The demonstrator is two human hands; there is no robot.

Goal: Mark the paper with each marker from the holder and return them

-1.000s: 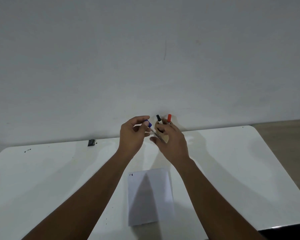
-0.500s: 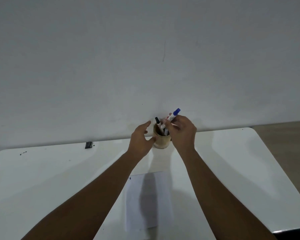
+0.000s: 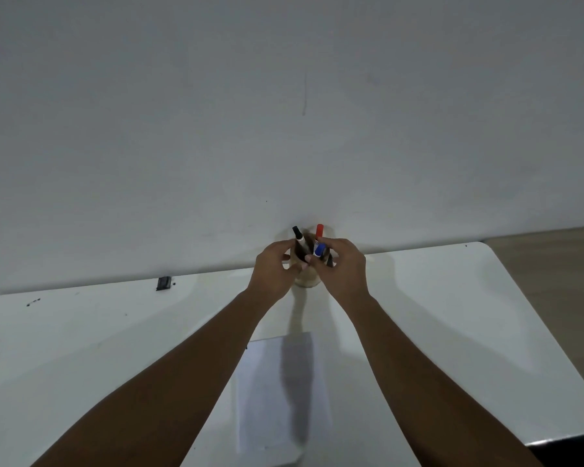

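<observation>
We see two bare forearms reaching forward across a white table (image 3: pixel 452 315) toward a round tan holder (image 3: pixel 307 280) that stands at the far edge, close to the wall. The left hand (image 3: pixel 274 268) curls around the holder's left side, fingers bent against it. The right hand (image 3: pixel 342 268) sits at the holder's right side with its fingertips (image 3: pixel 312 259) pinched on the blue marker (image 3: pixel 319 250), which stands inside the holder with its cap upward. We also note a black marker (image 3: pixel 298 236) leaning left in the holder and a red marker (image 3: pixel 319 230) rising upright behind the blue one; both are partly hidden by the hands. A sheet of white paper (image 3: pixel 267 392) lies flat on the table nearer the person, between the two forearms and well apart from the holder, crossed by a dark shadow. A small dark object (image 3: pixel 163 283) rests at the far left edge of the table; we cannot tell what it is.
</observation>
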